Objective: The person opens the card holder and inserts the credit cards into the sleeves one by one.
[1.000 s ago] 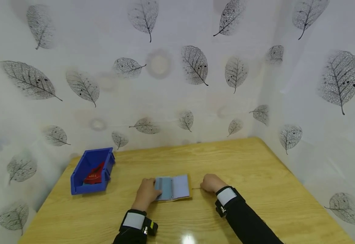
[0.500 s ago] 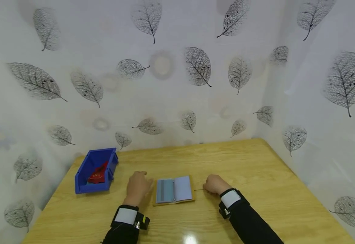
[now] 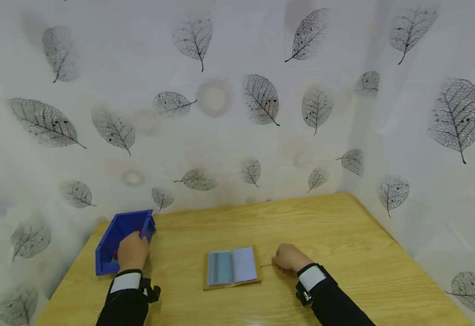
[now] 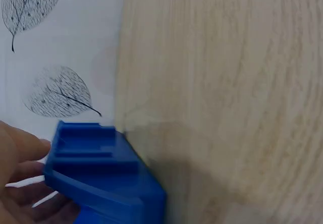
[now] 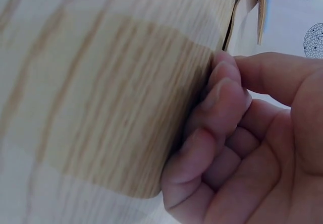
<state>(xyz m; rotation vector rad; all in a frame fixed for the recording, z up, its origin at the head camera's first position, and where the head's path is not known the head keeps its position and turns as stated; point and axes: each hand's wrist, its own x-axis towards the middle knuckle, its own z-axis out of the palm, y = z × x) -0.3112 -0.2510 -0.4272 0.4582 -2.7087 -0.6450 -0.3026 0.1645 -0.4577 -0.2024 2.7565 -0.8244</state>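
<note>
My left hand (image 3: 133,251) reaches over the blue bin (image 3: 106,257), hiding much of its inside. In the left wrist view, the fingers (image 4: 22,142) extend across the bin's rim, nothing visible between them. Slivers of a red packet (image 3: 115,256) show beside that hand. A small notebook (image 3: 244,265) lies open on the table, a blue-grey sleeve on its left side, a pale page on its right and a yellowish cover beneath. From its right edge runs a thin strap (image 3: 266,265), whose end my right hand (image 3: 289,257) pinches between thumb and curled fingers, low against the wood.
The wooden table (image 3: 221,226) meets a leaf-patterned wall covering (image 3: 229,136) at the back and on the right. The bin stands at the table's back left, close to that covering.
My left hand has let go of the notebook's left side and moved left to the bin. The notebook stays open; my right hand keeps its hold on the strap.
</note>
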